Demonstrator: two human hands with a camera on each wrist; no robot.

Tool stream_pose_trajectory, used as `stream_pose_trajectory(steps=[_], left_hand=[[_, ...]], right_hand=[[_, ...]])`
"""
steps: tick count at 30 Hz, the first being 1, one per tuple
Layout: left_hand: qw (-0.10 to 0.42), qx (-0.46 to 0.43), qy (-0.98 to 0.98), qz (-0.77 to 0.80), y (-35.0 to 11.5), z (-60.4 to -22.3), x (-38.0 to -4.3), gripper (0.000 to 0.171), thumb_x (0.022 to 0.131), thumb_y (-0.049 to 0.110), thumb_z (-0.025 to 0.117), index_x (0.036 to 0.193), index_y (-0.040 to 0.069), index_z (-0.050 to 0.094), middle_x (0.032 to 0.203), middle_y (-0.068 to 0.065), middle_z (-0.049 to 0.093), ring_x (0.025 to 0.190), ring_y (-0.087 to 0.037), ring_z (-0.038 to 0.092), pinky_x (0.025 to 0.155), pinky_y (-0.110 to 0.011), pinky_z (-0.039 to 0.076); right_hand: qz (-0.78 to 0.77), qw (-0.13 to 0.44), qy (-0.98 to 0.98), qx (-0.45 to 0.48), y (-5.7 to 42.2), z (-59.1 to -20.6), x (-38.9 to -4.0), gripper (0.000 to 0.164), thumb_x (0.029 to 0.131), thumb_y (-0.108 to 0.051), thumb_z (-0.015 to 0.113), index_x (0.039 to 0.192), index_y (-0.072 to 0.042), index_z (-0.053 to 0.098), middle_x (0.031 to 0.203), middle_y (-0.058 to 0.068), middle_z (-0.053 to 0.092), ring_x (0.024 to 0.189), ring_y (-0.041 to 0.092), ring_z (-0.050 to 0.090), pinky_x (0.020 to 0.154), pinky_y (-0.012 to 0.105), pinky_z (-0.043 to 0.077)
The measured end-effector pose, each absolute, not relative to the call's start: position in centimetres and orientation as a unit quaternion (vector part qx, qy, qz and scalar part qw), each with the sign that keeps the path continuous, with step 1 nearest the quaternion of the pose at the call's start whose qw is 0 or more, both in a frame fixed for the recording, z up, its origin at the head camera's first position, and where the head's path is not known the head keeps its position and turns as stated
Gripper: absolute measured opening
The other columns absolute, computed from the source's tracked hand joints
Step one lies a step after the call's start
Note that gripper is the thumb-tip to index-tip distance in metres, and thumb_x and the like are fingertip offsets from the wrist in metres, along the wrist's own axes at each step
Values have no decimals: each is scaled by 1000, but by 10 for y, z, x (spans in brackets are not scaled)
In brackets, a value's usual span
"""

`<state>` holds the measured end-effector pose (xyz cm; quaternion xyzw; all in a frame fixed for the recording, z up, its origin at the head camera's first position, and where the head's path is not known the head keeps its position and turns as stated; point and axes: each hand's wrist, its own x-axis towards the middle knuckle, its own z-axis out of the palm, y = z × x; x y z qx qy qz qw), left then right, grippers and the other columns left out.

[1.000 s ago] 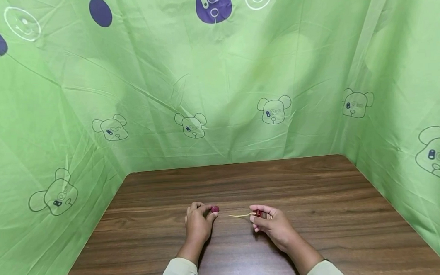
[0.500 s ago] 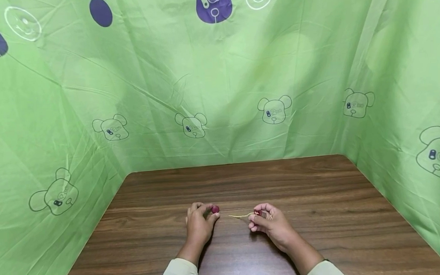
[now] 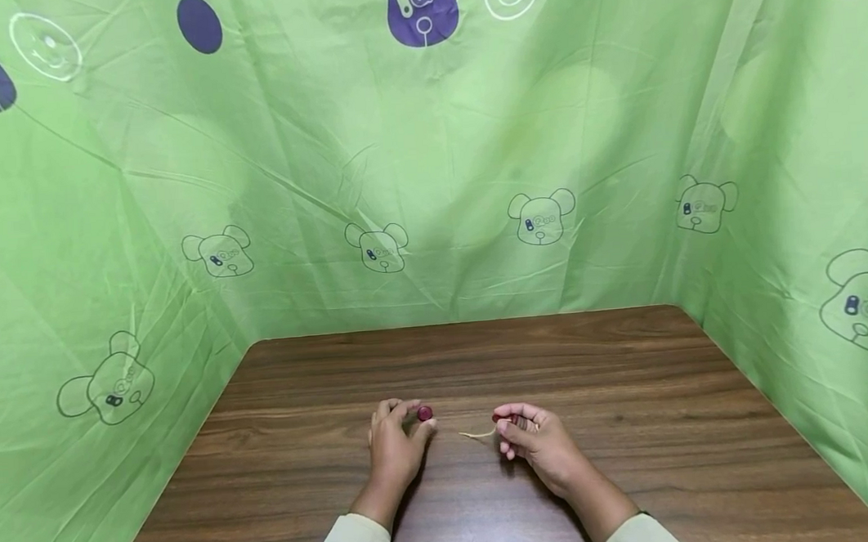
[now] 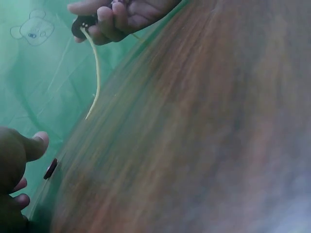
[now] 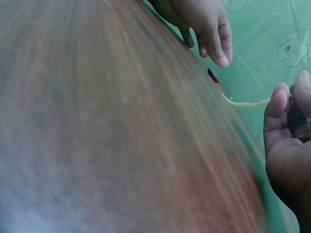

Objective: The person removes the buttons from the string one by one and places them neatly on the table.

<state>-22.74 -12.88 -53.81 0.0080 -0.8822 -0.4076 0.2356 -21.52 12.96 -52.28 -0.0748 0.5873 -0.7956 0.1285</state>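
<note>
Right hand: the right hand (image 3: 542,445) is pinching now, thumb and fingers closed on a short stack of dark red round discs (image 5: 298,119).
Cord: out of the stack's left end comes a thin cream cord (image 3: 478,435), curving left, its free end between the hands; whether the tip touches wood, I cannot tell.
Left hand: over on the left, the left hand (image 3: 393,443) has thumb and forefinger parted, gripping nothing.
Loose disc: just beside those fingers sits a small dark red round disc (image 3: 424,413) on the tabletop, left of the cord's tip.
Tabletop: brown wood-grain tabletop (image 3: 468,359), glossy at the near side.
Sleeves: pale sleeves (image 3: 352,541) at the near edge.
Backdrop: green fabric curtain (image 3: 464,147) with bear-face prints, left, far and right.
</note>
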Motion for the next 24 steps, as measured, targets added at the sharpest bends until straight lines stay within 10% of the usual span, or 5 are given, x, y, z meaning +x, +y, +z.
stream_pose_trajectory(steps=[10, 24], left_hand=[[277, -69, -848, -447, -114, -535, -219, 37, 82, 11, 95, 116, 6, 81, 113, -11, 70, 108, -29, 64, 97, -43, 52], [185, -148, -820, -522, -100, -525, -203, 37, 90, 15, 90, 126, 14, 78, 124, -5, 70, 112, -36, 67, 99, -45, 58]], right_hand=[[-795, 125, 591, -62, 128, -521, -214, 26, 97, 8, 73, 119, 0, 63, 95, -5, 74, 72, 10, 68, 66, 20, 58], [-794, 119, 592, -69, 127, -521, -215, 24, 97, 8, 74, 115, 0, 59, 94, -4, 74, 68, 10, 67, 63, 21, 58]])
